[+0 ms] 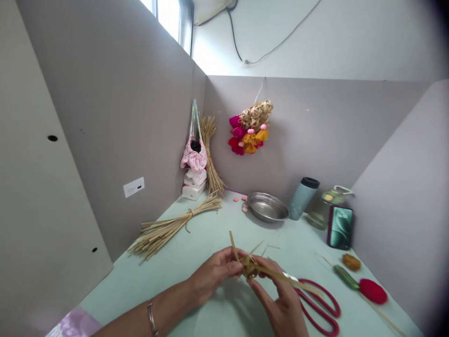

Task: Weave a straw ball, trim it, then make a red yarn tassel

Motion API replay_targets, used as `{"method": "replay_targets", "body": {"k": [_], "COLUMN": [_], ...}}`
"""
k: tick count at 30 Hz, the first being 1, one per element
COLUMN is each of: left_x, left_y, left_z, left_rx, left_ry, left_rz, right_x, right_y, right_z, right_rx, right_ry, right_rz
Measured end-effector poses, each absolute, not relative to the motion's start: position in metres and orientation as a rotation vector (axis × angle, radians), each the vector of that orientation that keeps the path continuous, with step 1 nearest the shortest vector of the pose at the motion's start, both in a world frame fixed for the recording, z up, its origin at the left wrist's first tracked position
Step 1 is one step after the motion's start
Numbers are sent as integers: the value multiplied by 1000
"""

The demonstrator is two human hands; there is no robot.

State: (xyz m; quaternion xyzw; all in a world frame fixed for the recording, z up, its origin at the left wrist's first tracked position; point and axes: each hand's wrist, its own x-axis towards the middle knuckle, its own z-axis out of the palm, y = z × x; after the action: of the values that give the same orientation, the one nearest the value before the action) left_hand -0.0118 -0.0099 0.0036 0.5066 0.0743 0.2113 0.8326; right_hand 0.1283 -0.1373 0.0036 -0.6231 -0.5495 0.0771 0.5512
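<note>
Where the two hands meet in the lower centre of the frame, a small woven straw piece (249, 267) is held between them, just above the pale green table (196, 243). The left hand (215, 270) reaches in from the lower left with a bangle (151, 318) on its wrist. Its thumb and fingertips are pinched narrowly on the left side of the piece. The right hand (282, 302) rises from the bottom edge with its back to the camera, and its fingertips are closed on the right and underside of the piece. Both hands touch the piece, so neither is the nearer.

A long loose strip (298, 281) runs out of the piece toward the lower right, passing across the right hand's fingers and over the red scissors (321, 306), which lie flat on the table just beside that hand. A short strip end (233, 244) sticks up from the piece toward the upper left, above the left hand's fingers.

Well apart at the left lies a tied straw bundle (171, 227). A steel bowl (266, 207) sits further back, at the centre.
</note>
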Motion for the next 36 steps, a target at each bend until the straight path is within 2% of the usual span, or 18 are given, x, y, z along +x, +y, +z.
{"method": "replay_targets", "body": {"k": [10, 17, 24, 26, 31, 36], "left_x": [-18, -8, -9, -9, -9, -10], "left_y": [-7, -11, -8, -8, -8, -11], "left_z": [11, -3, 2, 4, -1, -3], "left_rx": [1072, 1091, 1073, 1132, 1352, 1508], "left_ry": [165, 187, 212, 240, 280, 325], "left_rz": [484, 463, 547, 592, 705, 765], "right_x": [134, 136, 135, 135, 131, 128], "right_y": [-142, -142, -144, -144, -143, -141], "right_z": [4, -1, 0, 1, 10, 19], "right_rx": [-1547, -1567, -1510, -1519, -1402, -1388], "right_ry": [-1446, -1568, -1456, -1412, -1255, -1104], "right_rz": [-8, -45, -74, 72, 737, 899]}}
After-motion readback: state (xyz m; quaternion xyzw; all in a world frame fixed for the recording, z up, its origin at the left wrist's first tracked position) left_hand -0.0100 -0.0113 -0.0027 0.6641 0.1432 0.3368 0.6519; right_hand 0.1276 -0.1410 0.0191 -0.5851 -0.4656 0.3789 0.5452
